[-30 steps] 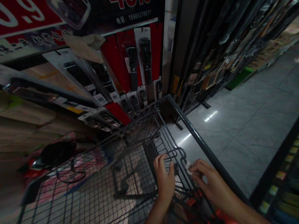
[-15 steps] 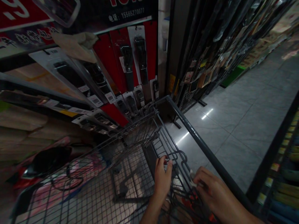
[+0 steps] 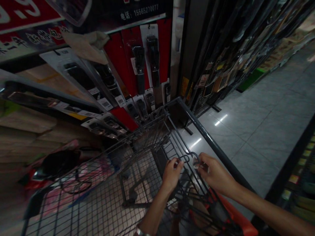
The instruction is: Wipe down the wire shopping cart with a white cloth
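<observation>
A dark wire shopping cart [image 3: 209,141] is observed in a dimly lit shop aisle, seen from above at its handle end. The left hand [image 3: 171,172] is placed on the hinged wire flap [image 3: 183,183] at the near end of the basket, and its fingers [image 3: 176,163] are clenched over the top wire of that flap, just left of the looped middle section. The right hand [image 3: 215,175] is held just beside it, on the other side of the loop, the two hands being near each other but apart. The right fingers [image 3: 202,160] are pinched on a small pale piece [image 3: 196,163] held against the looped wire; what the piece is cannot be told in the poor light. The flap is tilted and lies within the near end of the cart, between the side rails. A red plastic part [image 3: 236,220] is noted below the right forearm at the cart's near edge. A band or watch [image 3: 139,232] is partly seen on the left wrist at the lower border. Beyond the far end of the cart, a display rack [image 3: 147,65] hung with carded black goods on red and white backings is recorded. A grey tiled floor [image 3: 261,131] with light reflections extends to the right, bordered by further shelving [image 3: 299,164].
</observation>
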`<move>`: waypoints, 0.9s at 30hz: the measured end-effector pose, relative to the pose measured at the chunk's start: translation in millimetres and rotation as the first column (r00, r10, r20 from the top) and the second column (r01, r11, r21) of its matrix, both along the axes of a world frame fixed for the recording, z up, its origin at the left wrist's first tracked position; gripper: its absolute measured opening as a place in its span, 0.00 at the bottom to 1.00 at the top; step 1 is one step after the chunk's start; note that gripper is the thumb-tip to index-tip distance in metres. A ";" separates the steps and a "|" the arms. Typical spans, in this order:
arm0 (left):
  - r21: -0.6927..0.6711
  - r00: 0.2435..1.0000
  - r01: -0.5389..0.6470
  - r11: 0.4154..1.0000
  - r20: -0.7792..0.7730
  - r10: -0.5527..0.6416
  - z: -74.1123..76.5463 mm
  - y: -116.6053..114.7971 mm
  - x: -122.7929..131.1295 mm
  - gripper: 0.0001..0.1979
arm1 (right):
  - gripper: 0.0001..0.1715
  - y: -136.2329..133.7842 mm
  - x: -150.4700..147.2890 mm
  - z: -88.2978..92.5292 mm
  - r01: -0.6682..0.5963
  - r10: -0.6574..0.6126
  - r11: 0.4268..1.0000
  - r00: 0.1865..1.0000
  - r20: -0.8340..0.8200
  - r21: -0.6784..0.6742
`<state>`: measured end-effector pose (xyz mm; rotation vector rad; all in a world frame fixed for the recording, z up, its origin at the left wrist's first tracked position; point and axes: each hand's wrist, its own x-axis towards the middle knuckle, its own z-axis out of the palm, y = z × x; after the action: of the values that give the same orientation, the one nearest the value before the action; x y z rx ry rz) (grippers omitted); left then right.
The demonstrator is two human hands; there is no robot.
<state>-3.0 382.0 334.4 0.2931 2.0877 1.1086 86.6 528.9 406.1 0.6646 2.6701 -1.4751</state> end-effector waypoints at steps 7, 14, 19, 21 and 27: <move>-0.023 0.998 -0.027 0.999 0.052 0.028 -4.9 13.3 -8.9 0.18 | 0.07 12.6 2.4 -5.5 0.003 -0.006 0.999 0.997 -0.073 -0.043; -0.032 0.959 -0.051 0.998 0.278 0.058 -0.4 17.1 -18.7 0.26 | 0.12 30.3 18.0 -4.1 -0.190 0.189 0.982 0.980 -0.060 0.001; -0.081 0.916 -0.176 0.981 0.350 0.193 3.2 26.2 -12.5 0.33 | 0.19 57.7 27.3 -17.3 -0.461 0.466 0.882 0.885 -0.025 0.098; -0.099 0.904 -0.223 0.970 0.353 0.243 3.3 32.8 -10.3 0.34 | 0.19 71.0 26.8 -23.5 -0.538 0.544 0.835 0.839 -0.027 0.114; -0.100 0.899 -0.280 0.955 0.321 0.297 6.3 57.0 -1.4 0.37 | 0.20 103.3 18.6 -23.8 -0.618 0.625 0.780 0.778 -0.063 0.095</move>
<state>-4.5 439.0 340.7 -0.2281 1.8857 1.1800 105.2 632.2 382.3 -0.2998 2.6105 -1.2345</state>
